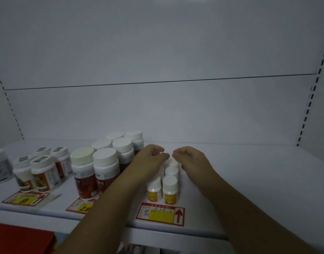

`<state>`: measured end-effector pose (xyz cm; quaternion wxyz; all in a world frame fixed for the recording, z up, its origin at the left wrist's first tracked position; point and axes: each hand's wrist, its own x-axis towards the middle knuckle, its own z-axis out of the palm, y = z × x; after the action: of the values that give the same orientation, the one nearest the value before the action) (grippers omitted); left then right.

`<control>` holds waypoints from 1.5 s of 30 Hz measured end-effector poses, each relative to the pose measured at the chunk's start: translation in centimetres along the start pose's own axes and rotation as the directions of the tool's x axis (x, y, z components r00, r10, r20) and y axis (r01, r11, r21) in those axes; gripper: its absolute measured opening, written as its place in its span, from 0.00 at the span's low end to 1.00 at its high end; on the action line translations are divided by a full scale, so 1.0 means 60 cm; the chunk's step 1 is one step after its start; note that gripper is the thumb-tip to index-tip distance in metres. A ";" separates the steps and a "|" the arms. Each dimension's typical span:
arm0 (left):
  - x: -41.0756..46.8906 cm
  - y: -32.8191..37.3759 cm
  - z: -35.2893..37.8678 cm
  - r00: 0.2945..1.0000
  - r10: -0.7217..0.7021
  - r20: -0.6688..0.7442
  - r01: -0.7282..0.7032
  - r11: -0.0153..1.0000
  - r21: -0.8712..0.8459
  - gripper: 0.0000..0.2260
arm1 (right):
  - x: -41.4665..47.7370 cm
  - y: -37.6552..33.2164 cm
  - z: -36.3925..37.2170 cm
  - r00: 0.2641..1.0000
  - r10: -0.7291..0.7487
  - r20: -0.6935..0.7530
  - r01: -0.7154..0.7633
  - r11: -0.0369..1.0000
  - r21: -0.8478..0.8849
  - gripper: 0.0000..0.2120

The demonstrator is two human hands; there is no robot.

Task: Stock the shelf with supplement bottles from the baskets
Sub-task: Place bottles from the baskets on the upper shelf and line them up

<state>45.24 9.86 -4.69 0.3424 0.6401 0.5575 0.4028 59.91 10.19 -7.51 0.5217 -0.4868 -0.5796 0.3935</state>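
Several small yellow-labelled bottles [170, 189] with white caps stand in two rows on the white shelf [249, 189], behind a red and yellow price tag [160, 213]. My left hand [150, 158] cups the left side of the rows at the back. My right hand [190, 158] cups the right side. The fingertips of both hands curl inward and nearly meet above the rearmost bottles. Whether either hand grips a bottle is hidden by the fingers.
Several tall red-labelled bottles [102, 173] stand to the left of my left forearm. Farther left are orange-labelled bottles [44, 173] and a white jar [0, 167]. The shelf's right half is bare. A red object [22, 239] lies below at the lower left.
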 end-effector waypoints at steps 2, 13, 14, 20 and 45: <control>0.001 0.017 0.004 0.991 0.130 -0.038 -0.124 0.984 0.128 0.12 | 0.003 -0.001 0.000 0.994 -0.033 -0.103 0.024 0.996 -0.086 0.11; 0.002 0.128 0.030 0.877 0.225 0.424 -0.480 0.419 0.771 0.32 | -0.061 -0.055 -0.127 0.971 -0.127 0.200 0.221 0.173 -0.960 0.30; -0.007 0.129 0.027 0.867 0.248 0.433 -0.498 0.441 0.747 0.32 | -0.082 -0.059 -0.129 0.973 -0.128 0.193 0.214 0.179 -0.960 0.31; -0.123 0.110 0.010 0.728 0.557 0.399 -0.684 0.552 0.477 0.19 | -0.233 -0.076 -0.114 0.978 -0.180 0.105 0.147 0.243 -0.959 0.26; -0.185 -0.429 0.159 0.825 -0.106 0.556 -0.378 0.628 0.680 0.31 | -0.331 0.395 0.034 0.931 0.364 0.012 -0.173 0.470 -0.865 0.33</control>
<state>41.95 2.67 -33.24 0.1489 0.8522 0.4994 -0.0469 61.19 -3.96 -35.07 0.0874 -0.7233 -0.6606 0.1810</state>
